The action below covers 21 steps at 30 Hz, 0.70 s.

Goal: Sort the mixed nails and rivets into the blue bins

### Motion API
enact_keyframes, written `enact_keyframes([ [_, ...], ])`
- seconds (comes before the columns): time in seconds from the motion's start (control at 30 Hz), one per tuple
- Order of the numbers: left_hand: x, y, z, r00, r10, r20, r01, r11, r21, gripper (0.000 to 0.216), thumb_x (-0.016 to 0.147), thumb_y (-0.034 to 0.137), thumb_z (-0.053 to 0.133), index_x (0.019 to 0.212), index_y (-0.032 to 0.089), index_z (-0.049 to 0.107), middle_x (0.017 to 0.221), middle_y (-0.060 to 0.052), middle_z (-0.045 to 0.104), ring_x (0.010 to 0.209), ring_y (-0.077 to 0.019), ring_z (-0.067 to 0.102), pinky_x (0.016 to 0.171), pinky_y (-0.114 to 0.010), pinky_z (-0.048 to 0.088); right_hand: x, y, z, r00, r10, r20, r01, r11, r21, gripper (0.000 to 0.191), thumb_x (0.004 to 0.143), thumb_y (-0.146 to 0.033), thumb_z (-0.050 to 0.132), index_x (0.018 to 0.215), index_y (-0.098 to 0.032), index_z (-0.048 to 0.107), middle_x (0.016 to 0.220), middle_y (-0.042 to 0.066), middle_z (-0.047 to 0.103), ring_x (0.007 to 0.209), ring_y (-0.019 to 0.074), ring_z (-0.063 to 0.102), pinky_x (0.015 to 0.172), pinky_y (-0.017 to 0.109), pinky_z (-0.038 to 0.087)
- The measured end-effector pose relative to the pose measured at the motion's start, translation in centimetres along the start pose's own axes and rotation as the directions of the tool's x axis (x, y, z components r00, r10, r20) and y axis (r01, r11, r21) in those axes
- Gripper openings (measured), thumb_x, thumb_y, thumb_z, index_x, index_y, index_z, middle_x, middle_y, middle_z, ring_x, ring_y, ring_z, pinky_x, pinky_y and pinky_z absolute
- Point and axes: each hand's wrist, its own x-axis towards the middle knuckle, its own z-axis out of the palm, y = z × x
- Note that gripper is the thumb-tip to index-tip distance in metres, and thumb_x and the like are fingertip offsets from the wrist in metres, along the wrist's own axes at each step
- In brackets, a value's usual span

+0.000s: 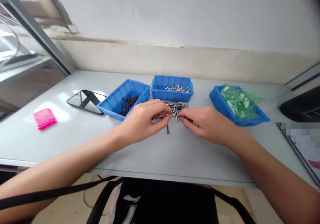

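A loose pile of silver nails and dark screws (pixel 174 106) lies on the grey table (pixel 162 150) in front of two blue bins. My left hand (pixel 143 120) is pinched over the near edge of the pile, fingers closed on small fasteners. My right hand (pixel 205 122) meets it from the right, fingertips pinching at the same spot. One black screw (pixel 168 128) lies alone just below the hands. The left blue bin (pixel 117 101) holds black screws. The middle blue bin (pixel 160 87) holds silver nails.
A third blue bin (pixel 250 119) at the right holds green-and-white plastic pieces. A phone (pixel 86 101) lies face up left of the bins, and a pink pad (pixel 45 118) further left. A dark device (pixel 302 109) sits at the right edge. A wall stands behind the table.
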Motion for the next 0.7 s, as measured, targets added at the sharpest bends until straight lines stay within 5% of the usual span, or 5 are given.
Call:
enact_keyframes([
  [0.7,-0.17,-0.61,-0.31,0.974,-0.179,0.137,0.182,0.983,-0.007,0.012,0.091,0.027,0.056,0.091,0.019,0.064,0.076,0.002,0.060,0.069,-0.0099,0.055,0.063,-0.020,0.043,0.14,0.17,0.42,0.985,-0.028,-0.171,0.029,1.000,0.003,0.024,0.097,-0.023,0.041,0.098,-0.017,0.064,0.089,0.004,0.072,0.076,0.0162,0.067,0.067,0.027,0.045],
])
